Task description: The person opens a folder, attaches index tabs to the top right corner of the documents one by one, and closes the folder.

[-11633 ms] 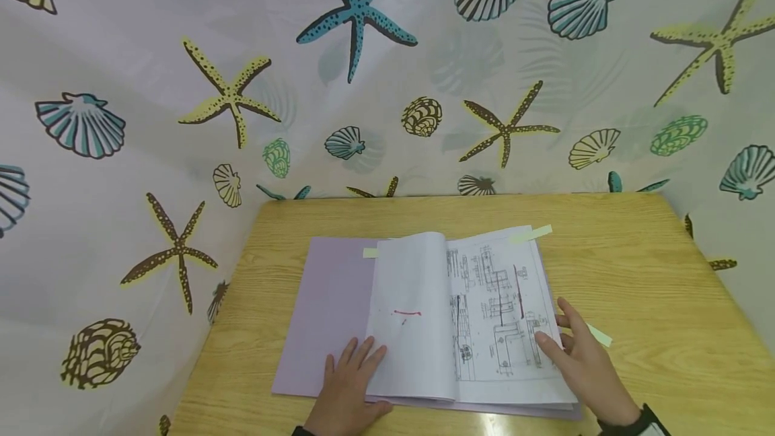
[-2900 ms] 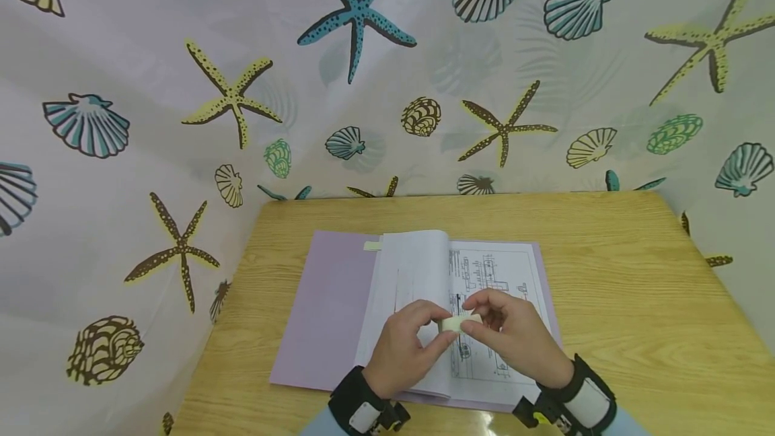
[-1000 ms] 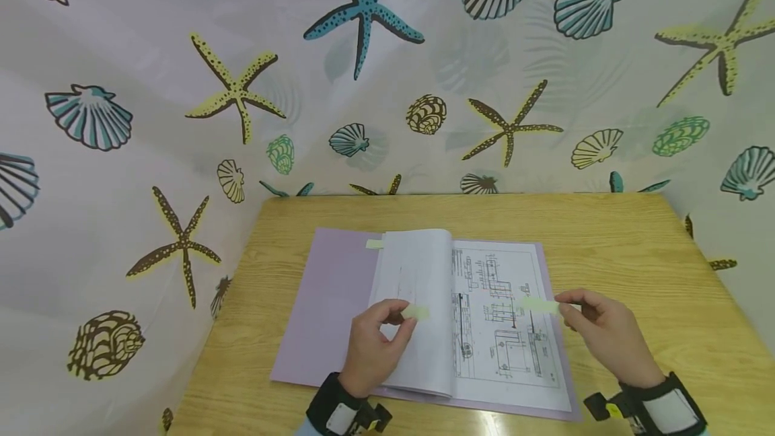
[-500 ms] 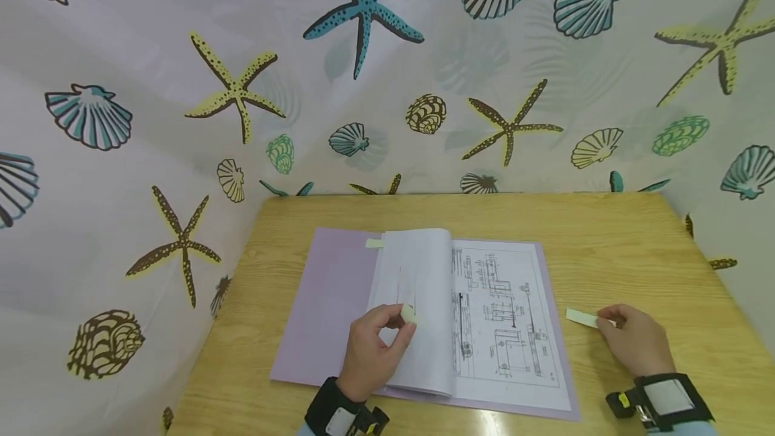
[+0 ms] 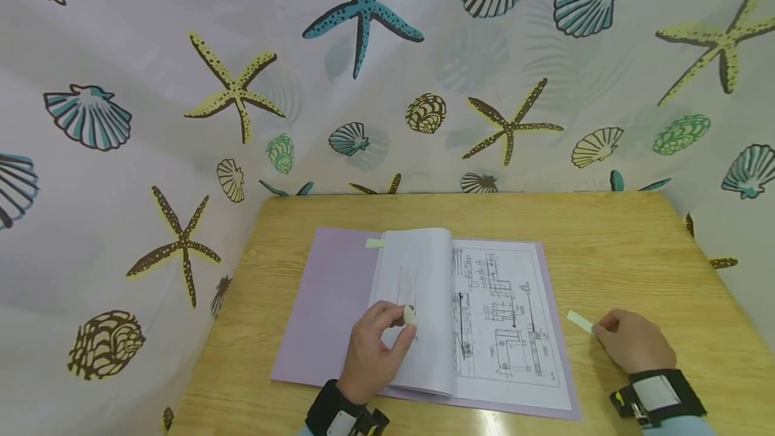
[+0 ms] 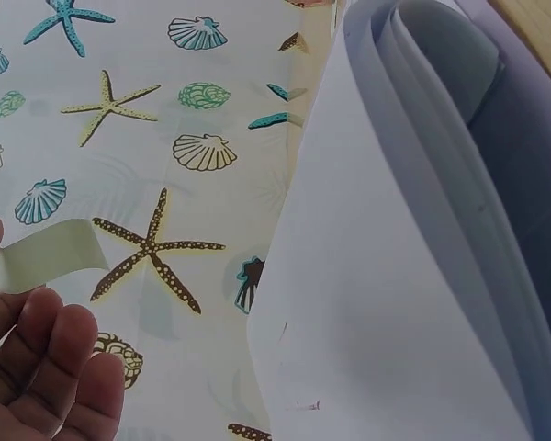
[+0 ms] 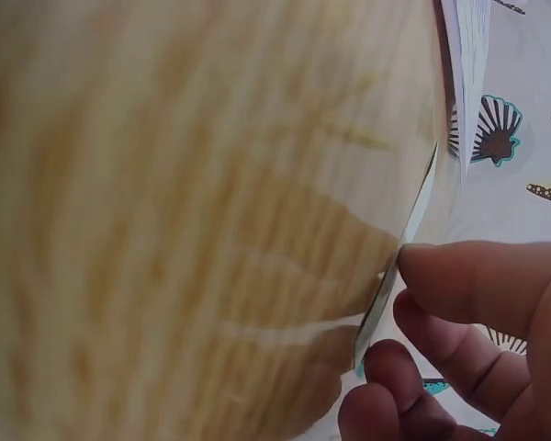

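Note:
In the head view my left hand (image 5: 374, 351) pinches a small pale green sticky note (image 5: 409, 315) between thumb and forefinger, above the turned pages of an open folder. The note (image 6: 53, 254) curves out from the fingertips in the left wrist view. To the right of the folder, my right hand (image 5: 636, 340) holds one end of a pale green sticky-note strip (image 5: 579, 321) low over the table. The right wrist view shows this strip (image 7: 395, 262) edge-on and tilted, with the thumb against it. The lilac folder (image 5: 323, 301) lies open at a printed technical drawing (image 5: 505, 315).
Another pale green tab (image 5: 375, 243) sticks out at the upper left of the turned pages (image 5: 418, 261). The wooden table (image 5: 611, 241) extends around the folder. A curtain (image 5: 387, 106) with shells and starfish hangs behind and on both sides.
My right hand has carried its strip from over the folder's right page to the table on the right and lowered it. The left hand has stayed nearly still, its note turning slightly.

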Available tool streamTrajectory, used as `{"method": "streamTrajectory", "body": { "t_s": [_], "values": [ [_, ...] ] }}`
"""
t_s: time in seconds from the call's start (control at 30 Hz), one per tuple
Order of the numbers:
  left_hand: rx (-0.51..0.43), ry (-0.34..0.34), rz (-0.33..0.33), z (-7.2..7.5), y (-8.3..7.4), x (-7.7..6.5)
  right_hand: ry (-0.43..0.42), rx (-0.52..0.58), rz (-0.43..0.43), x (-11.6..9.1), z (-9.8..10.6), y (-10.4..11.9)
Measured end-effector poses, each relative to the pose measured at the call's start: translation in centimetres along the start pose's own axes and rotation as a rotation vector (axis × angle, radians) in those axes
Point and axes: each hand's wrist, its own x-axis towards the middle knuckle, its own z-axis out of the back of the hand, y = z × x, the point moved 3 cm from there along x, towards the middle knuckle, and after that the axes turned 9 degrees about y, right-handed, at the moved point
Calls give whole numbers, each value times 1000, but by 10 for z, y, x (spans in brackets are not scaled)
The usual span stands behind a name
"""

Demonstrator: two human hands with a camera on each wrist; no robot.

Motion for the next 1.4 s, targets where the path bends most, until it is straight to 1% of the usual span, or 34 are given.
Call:
{"method": "streamTrajectory", "body": {
  "t_s": [0.1, 0.23, 0.3, 0.33, 0.4, 0.43, 0.5, 0.53, 0.6, 0.67, 0.73, 0.8, 0.87, 0.93, 1.0, 1.07, 1.17, 1.23, 1.3, 1.4],
  "values": [
    [-1, 7, -7, 0, 0, 0, -1, -4, 0, 0, 1, 1],
    [7, 29, 4, 0, -2, 0, -62, 0, 29, -2, 3, 8],
    [16, 47, 11, -1, -4, 0, -99, 15, 70, -7, 5, 19],
    [17, 59, 14, -1, -5, 0, -120, 22, 107, -10, 5, 26],
    [31, 92, -1, -4, -9, -1, -112, 60, 168, -20, 4, 46],
    [41, 115, -15, -6, -12, -1, -99, 77, 209, -26, 2, 58],
    [84, 172, -63, -13, -18, -3, -68, 130, 314, -41, -5, 85],
    [108, 206, -88, -16, -21, -3, -54, 157, 378, -49, -10, 99],
    [172, 279, -141, -25, -28, -5, -2, 231, 495, -67, -21, 123],
    [242, 342, -199, -33, -35, -7, 66, 325, 601, -83, -31, 143],
    [309, 385, -262, -40, -42, -9, 139, 406, 672, -96, -38, 156],
    [350, 395, -318, -46, -47, -10, 197, 483, 712, -106, -40, 167],
    [387, 391, -367, -49, -50, -10, 227, 533, 754, -110, -43, 173],
    [392, 387, -379, -53, -50, -10, 249, 568, 788, -110, -46, 174],
    [398, 391, -367, -55, -49, -11, 259, 581, 801, -110, -48, 174],
    [409, 391, -349, -56, -47, -11, 257, 590, 797, -107, -50, 170],
    [394, 386, -292, -55, -44, -11, 216, 606, 800, -106, -46, 169],
    [378, 379, -261, -54, -41, -11, 208, 639, 812, -104, -42, 168],
    [357, 371, -244, -53, -39, -10, 222, 664, 822, -103, -40, 167],
    [342, 352, -250, -52, -39, -10, 262, 686, 838, -101, -39, 164]
  ]
}}
